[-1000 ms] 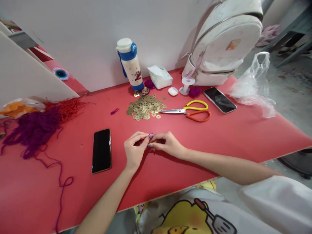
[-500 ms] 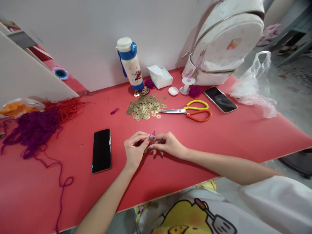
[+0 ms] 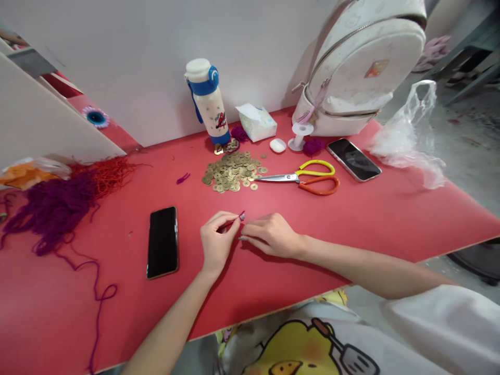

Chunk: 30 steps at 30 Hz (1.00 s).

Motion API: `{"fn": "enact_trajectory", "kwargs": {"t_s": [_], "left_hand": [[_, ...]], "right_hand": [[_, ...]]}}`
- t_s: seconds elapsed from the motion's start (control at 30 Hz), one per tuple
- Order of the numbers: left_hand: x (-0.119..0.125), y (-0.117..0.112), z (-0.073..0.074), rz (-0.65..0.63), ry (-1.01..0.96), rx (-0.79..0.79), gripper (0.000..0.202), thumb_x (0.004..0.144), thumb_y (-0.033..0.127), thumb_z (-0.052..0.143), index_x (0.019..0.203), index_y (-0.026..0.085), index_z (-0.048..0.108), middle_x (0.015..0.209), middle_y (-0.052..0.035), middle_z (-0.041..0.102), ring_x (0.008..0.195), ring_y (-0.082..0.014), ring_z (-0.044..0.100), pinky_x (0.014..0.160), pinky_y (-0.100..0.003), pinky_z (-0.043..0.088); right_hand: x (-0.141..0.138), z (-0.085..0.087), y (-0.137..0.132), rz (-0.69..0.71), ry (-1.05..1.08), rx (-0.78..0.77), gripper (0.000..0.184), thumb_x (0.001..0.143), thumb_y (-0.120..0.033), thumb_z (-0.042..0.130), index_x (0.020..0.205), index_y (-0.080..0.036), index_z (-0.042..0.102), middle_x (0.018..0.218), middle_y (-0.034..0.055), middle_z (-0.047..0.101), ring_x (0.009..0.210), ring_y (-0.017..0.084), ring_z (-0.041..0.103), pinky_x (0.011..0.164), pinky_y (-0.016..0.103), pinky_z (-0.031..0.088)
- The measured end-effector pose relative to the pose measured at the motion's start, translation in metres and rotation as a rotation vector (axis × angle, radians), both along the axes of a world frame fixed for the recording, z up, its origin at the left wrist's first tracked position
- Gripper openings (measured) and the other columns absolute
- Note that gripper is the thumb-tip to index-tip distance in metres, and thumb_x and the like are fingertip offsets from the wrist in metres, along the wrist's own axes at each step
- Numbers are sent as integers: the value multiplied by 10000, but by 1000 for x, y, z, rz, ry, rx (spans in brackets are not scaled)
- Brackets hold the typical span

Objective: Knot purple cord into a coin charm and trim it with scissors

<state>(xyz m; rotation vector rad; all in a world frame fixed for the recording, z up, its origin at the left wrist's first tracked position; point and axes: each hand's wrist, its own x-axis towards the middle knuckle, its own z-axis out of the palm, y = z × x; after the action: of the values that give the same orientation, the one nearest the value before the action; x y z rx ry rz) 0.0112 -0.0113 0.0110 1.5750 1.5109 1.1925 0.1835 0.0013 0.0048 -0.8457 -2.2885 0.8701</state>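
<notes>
My left hand [image 3: 216, 240] rests on the red table [image 3: 390, 213] and pinches a short piece of purple yarn [image 3: 236, 219] between thumb and forefinger. My right hand [image 3: 269, 235] lies palm down right beside it, its fingers curled and their tips meeting the left fingertips. What the right fingers hold is hidden under the hand. A pile of brass coins with holes [image 3: 233, 172] lies a little farther back.
A black phone [image 3: 163, 241] lies left of my hands. Scissors [image 3: 307, 180], a second phone [image 3: 353, 159], a bottle [image 3: 208, 102], a tissue pack [image 3: 256, 122], an empty spool [image 3: 299, 135] and a white backpack [image 3: 361, 73] stand behind. Purple and red yarn [image 3: 58, 204] is heaped at the left.
My right hand has turned palm down and flattened toward the table. The left hand has stayed put, keeping its pinch on the purple yarn.
</notes>
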Motion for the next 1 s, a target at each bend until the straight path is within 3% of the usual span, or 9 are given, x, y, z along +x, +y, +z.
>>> {"fn": "enact_trajectory", "kwargs": {"t_s": [0.1, 0.4, 0.7, 0.9, 1.0], "left_hand": [[0, 1, -3, -45, 48, -5, 130, 836, 252, 680, 748, 169, 726, 763, -33, 701, 711, -149, 641, 643, -235, 485], [1, 2, 2, -132, 46, 12, 138, 876, 215, 614, 874, 185, 748, 892, -61, 733, 814, -174, 682, 680, -248, 519], [2, 2, 4, -154, 56, 27, 127, 864, 225, 634, 833, 181, 749, 842, -64, 729, 776, -175, 680, 662, -253, 526], [-2, 3, 6, -106, 39, 68, 125, 866, 223, 623, 815, 171, 725, 852, -69, 717, 781, -169, 670, 658, -241, 520], [-3, 3, 7, -101, 37, 78, 120, 860, 207, 617, 805, 174, 719, 844, -63, 712, 771, -167, 664, 648, -238, 519]], "right_hand": [[4, 1, 4, -54, -24, 137, 217, 994, -248, 454, 938, -187, 655, 878, 71, 718, 718, 153, 627, 612, 241, 370], [9, 2, 21, -291, 261, -66, 244, 990, -251, 453, 807, -187, 601, 779, 43, 643, 717, 155, 577, 681, 262, 422], [8, 3, 21, -268, 341, -186, 291, 984, -305, 475, 757, -180, 607, 738, 32, 653, 678, 144, 568, 652, 259, 425], [13, 1, 27, -243, 358, -108, 319, 1003, -335, 436, 790, -174, 610, 740, 26, 593, 679, 140, 523, 660, 264, 406], [14, -2, 32, -283, 347, -115, 219, 968, -307, 520, 849, -174, 647, 751, 10, 560, 659, 129, 483, 650, 257, 400]]}}
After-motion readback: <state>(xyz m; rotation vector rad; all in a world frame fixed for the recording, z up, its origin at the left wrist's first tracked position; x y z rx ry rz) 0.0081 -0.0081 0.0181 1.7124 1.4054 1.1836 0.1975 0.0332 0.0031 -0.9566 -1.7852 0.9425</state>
